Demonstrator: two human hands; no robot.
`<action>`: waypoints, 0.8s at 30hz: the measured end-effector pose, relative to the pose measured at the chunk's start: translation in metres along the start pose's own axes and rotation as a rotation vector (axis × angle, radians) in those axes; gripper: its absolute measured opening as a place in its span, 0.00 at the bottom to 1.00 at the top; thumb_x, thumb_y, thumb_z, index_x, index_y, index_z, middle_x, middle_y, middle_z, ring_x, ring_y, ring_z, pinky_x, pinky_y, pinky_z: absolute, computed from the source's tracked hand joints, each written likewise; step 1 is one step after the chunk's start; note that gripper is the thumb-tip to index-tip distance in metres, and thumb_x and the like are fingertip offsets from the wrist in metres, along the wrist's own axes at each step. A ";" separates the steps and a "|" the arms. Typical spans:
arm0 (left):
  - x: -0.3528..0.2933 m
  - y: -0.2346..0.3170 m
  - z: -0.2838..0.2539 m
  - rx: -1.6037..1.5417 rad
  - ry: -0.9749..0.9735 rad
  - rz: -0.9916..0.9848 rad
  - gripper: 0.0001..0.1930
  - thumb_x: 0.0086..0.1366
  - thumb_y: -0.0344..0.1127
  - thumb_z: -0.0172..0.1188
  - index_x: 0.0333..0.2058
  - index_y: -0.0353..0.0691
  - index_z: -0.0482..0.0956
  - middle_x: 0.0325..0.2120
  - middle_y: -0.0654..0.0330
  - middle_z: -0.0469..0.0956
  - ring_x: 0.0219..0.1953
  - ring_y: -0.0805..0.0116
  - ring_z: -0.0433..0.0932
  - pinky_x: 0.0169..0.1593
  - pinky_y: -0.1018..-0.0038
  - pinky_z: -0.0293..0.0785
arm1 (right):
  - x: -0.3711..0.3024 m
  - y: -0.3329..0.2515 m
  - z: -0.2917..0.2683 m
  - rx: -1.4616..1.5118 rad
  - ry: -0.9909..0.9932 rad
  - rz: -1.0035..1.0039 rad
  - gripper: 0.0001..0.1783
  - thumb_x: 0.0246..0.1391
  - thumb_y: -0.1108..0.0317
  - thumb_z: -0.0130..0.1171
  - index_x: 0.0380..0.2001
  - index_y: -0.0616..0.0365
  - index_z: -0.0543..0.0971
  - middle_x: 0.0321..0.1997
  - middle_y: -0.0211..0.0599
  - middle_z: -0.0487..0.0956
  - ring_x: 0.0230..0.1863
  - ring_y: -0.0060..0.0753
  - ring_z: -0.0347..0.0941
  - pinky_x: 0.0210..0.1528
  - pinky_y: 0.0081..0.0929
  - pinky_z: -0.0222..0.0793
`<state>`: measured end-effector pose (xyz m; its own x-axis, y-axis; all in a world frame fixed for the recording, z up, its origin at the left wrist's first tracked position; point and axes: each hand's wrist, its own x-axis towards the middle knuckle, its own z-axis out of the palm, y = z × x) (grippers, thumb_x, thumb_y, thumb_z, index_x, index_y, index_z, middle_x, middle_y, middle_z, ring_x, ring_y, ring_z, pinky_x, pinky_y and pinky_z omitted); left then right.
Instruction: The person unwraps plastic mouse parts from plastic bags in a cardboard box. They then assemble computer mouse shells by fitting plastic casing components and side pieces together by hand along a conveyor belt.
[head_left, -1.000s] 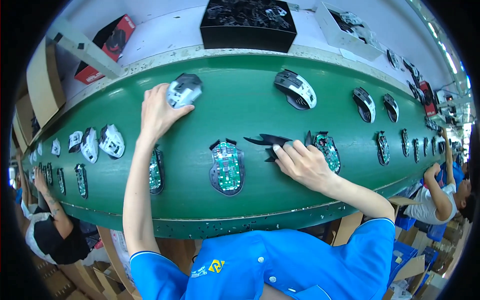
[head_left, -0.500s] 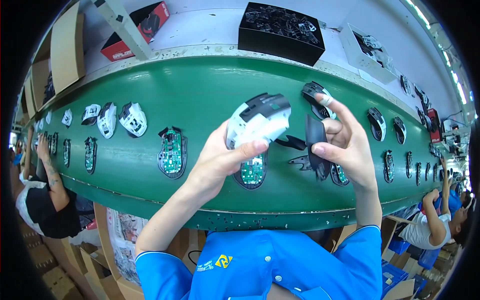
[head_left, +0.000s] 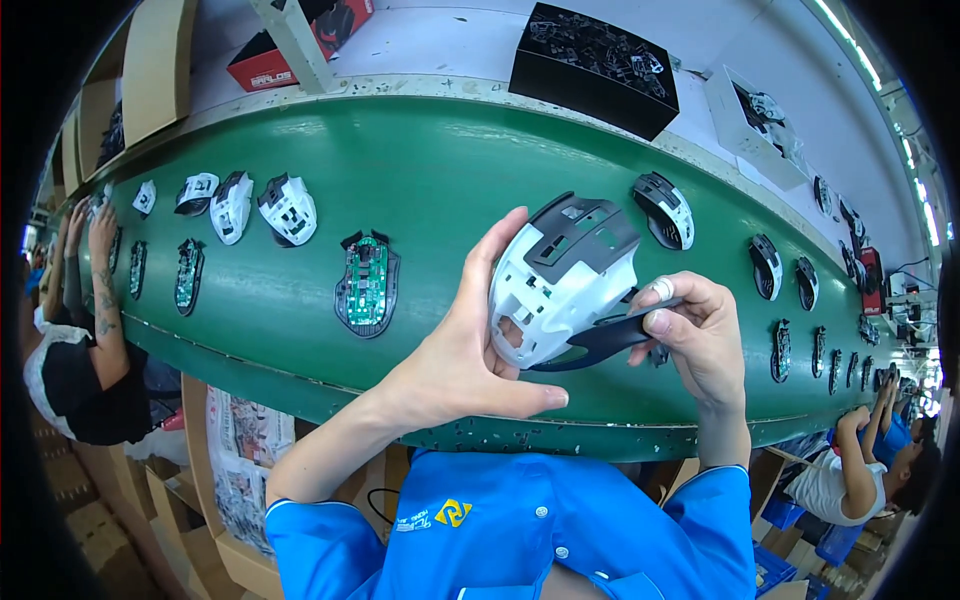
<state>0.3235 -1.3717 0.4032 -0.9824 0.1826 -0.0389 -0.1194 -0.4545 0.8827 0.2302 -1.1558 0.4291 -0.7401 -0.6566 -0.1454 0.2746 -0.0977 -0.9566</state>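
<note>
My left hand [head_left: 450,345] is wrapped round a white and dark grey computer mouse shell [head_left: 548,290], its cut-out top facing up. Between thumb and fingers, my right hand [head_left: 697,330] grips a black curved side panel [head_left: 603,340]. The panel lies along the lower right side of the shell; whether it is seated there I cannot tell. Beyond the right hand rests another white and black mouse shell [head_left: 664,212]. Left of my hands lies a mouse base with a green circuit board [head_left: 367,285]. The held shell and my hands hide the belt right below them.
The green conveyor belt [head_left: 430,190] carries several shells [head_left: 288,210] at left and several bases [head_left: 781,350] at right. A black box [head_left: 594,68] of small parts and a white box [head_left: 755,120] stand on the far ledge. Co-workers sit at left [head_left: 85,350] and right [head_left: 850,465].
The shell has turned and come lower and nearer, its top now facing me. My right hand has brought the black side panel against the shell's side. The view has shifted slightly.
</note>
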 end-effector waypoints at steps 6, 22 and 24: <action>-0.001 -0.002 0.001 0.094 0.021 0.062 0.60 0.43 0.22 0.68 0.65 0.46 0.29 0.60 0.51 0.50 0.59 0.66 0.59 0.36 0.82 0.70 | -0.001 0.003 -0.003 0.108 -0.079 -0.044 0.09 0.48 0.78 0.62 0.35 0.67 0.77 0.34 0.40 0.77 0.32 0.28 0.77 0.32 0.25 0.80; -0.011 -0.004 0.003 0.372 0.132 0.149 0.55 0.42 0.23 0.68 0.65 0.44 0.39 0.58 0.50 0.47 0.62 0.55 0.53 0.57 0.63 0.68 | 0.000 0.012 0.015 -0.177 -0.032 -0.332 0.12 0.42 0.84 0.63 0.34 0.66 0.79 0.38 0.36 0.67 0.35 0.26 0.73 0.33 0.21 0.79; -0.011 -0.004 0.001 0.373 0.137 0.152 0.55 0.42 0.23 0.68 0.65 0.44 0.40 0.57 0.50 0.48 0.61 0.55 0.55 0.56 0.64 0.69 | 0.001 0.014 0.017 -0.071 -0.024 -0.286 0.12 0.42 0.84 0.63 0.34 0.67 0.79 0.38 0.36 0.67 0.35 0.26 0.74 0.32 0.21 0.79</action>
<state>0.3352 -1.3706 0.4008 -0.9979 0.0086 0.0646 0.0632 -0.1157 0.9913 0.2441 -1.1704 0.4200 -0.7662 -0.6275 0.1382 0.0127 -0.2298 -0.9731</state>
